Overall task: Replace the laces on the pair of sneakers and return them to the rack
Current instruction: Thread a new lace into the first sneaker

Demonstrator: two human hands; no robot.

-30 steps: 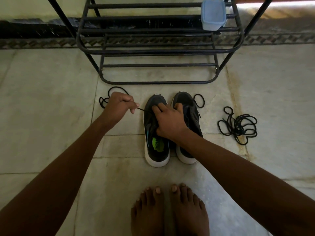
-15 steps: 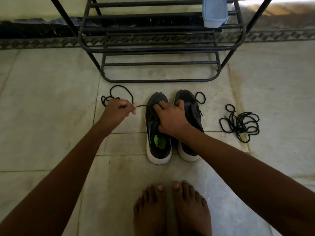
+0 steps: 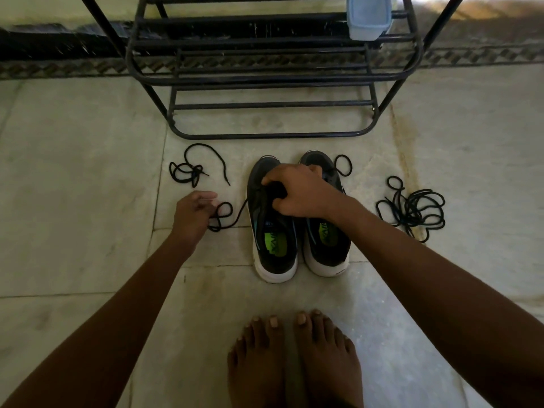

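1. The two sneakers [image 3: 297, 231] stand side by side on the floor [image 3: 88, 172], before the rack [image 3: 270, 81].
2. The left hand [image 3: 192, 214] pinches a black lace [image 3: 226, 214] running from the left sneaker.
3. The right hand [image 3: 297, 191] clamps that sneaker's tongue area.
4. A loose lace bundle [image 3: 412, 206] lies to the right.

On my screen I see a pale blue plastic box [image 3: 368, 16] with a lid, standing on a bar at the top right. The floor [image 3: 73, 178] is of large light stone tiles with thin dark joints, and a brownish stain [image 3: 407, 142] runs down it on the right. Behind, a dark patterned border [image 3: 59, 70] goes along the bottom of the wall. Two bare feet [image 3: 294, 360] stand together at the lower edge.
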